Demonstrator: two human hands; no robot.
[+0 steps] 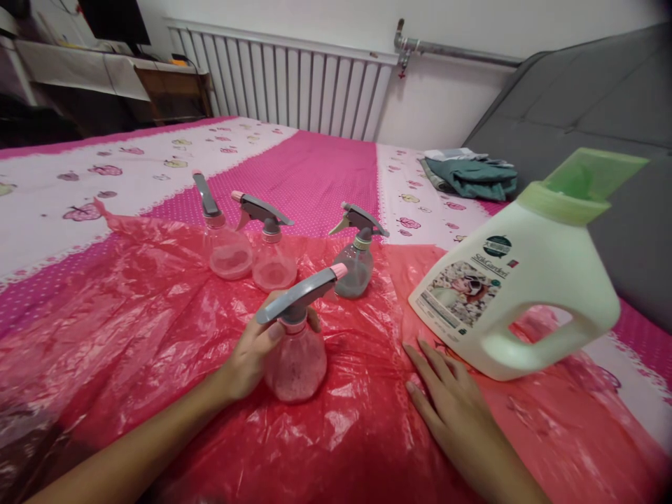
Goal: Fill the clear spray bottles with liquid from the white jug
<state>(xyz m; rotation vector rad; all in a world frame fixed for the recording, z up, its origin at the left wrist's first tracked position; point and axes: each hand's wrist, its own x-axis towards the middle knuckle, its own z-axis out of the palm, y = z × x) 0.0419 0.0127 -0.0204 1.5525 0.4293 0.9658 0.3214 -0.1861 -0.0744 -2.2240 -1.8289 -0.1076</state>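
Note:
My left hand is wrapped round the neck of a clear spray bottle with a grey trigger head and pink nozzle. Its base is at the red plastic sheet. Flat on that sheet, fingers stretched out, rests my right hand. Just beyond it stands a large pale detergent jug with a green cap. Farther back are two more spray bottles with pink nozzles, one on the left and one beside it. A greyish spray bottle with a pale green trigger stands right of them.
The sheet covers part of a bed with a pink and white patterned bedspread. Folded clothes lie near the grey headboard. A white radiator runs along the wall, and a desk with a monitor is back left.

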